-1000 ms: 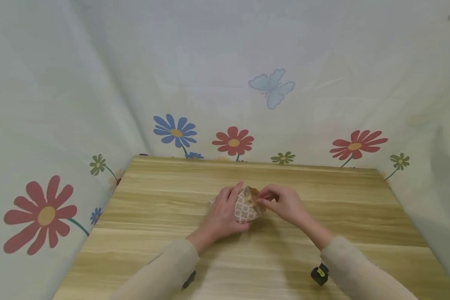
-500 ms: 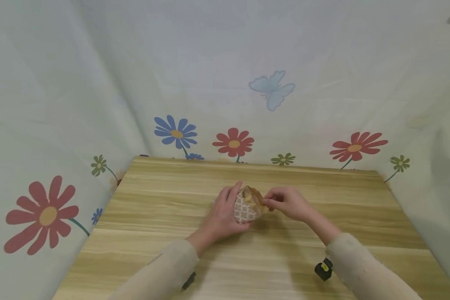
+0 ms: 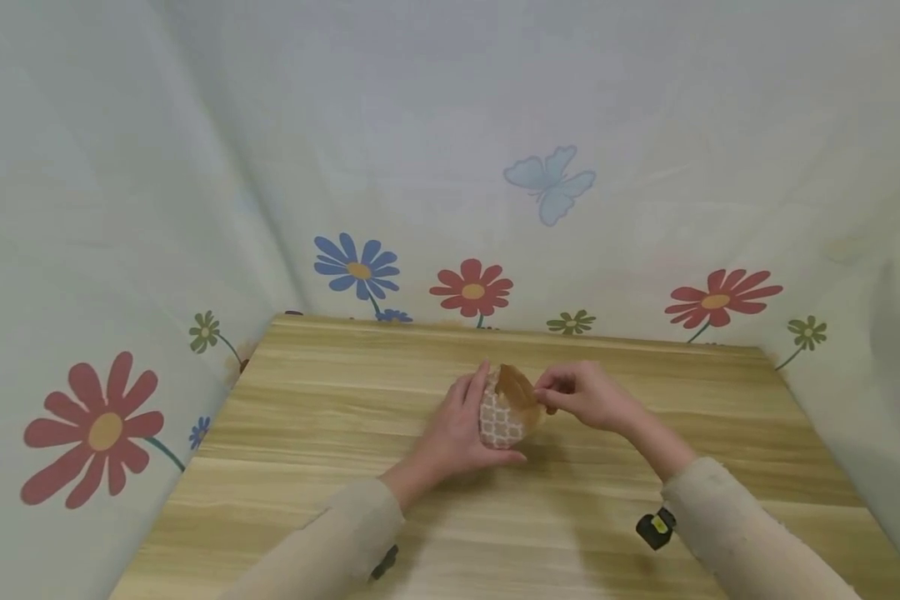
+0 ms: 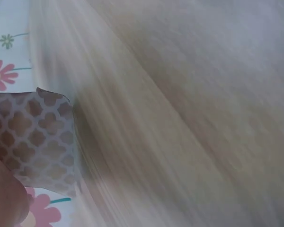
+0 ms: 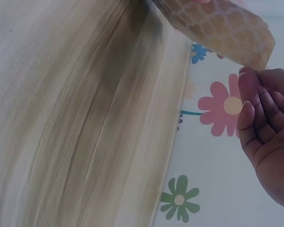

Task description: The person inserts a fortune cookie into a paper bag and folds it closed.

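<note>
A small paper bag point(image 3: 501, 423), brown with a white lattice pattern, is held over the middle of the table, its mouth turned up and to the right. My left hand point(image 3: 450, 429) grips it from the left, fingers behind and thumb stretched along the near side. At the mouth's right edge, my right hand point(image 3: 591, 395) pinches the brown paper between thumb and forefinger. The left wrist view has the patterned side of the bag point(image 4: 35, 137) beside my thumb. In the right wrist view, the bag's corner point(image 5: 255, 52) meets my right fingertips.
The wood-grain table point(image 3: 330, 375) reaches back to a pale curtain point(image 3: 420, 125) printed with flowers and a butterfly. Black devices sit under both cuffs, the right one point(image 3: 656, 528) with a yellow label.
My right hand has drawn away to the right with the pinched edge, and the bag's mouth gapes wider, showing more brown inside. The left thumb reaches further right along the bag.
</note>
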The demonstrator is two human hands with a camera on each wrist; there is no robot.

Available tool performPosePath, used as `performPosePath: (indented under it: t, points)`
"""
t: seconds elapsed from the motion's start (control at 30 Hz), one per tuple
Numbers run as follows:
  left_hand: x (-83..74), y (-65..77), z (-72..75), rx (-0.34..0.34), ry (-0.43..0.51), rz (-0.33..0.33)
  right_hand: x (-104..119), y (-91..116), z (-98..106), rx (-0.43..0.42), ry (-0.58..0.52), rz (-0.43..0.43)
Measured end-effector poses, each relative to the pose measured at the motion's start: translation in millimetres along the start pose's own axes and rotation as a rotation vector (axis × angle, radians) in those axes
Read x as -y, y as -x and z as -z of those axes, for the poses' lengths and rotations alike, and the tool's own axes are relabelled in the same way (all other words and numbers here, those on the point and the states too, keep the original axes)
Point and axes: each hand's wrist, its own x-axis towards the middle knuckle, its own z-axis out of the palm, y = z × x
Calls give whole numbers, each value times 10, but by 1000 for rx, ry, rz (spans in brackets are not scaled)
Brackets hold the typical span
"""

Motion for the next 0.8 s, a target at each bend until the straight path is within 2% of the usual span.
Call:
performPosePath:
  t: [0.1, 0.23, 0.33, 0.4, 0.5, 0.63, 0.73, 0.8]
  points:
    - [-46, -20, -32, 26, -31, 9, 7, -1, -5, 4, 8, 0]
    - [-105, -48, -64, 28, -52, 15, 14, -8, -13, 5, 11, 3]
    - [-119, -64, -63, 39, -39, 20, -8, -7, -5, 3, -2, 27]
    - [-106, -70, -45, 53, 2, 30, -41, 2, 9, 0, -14, 47]
    - [-66, -74, 12, 76, 113, 42, -100, 29, 43, -8, -8, 69]
    - [8, -78, 88, 74, 266, 4, -162, 69, 92, -14, 37, 100]
    - [41, -95, 116, 68, 326, -23, -193, 81, 121, -7, 68, 121]
    - [34, -113, 132, 70, 355, -16, -205, 81, 135, -3, 74, 119]
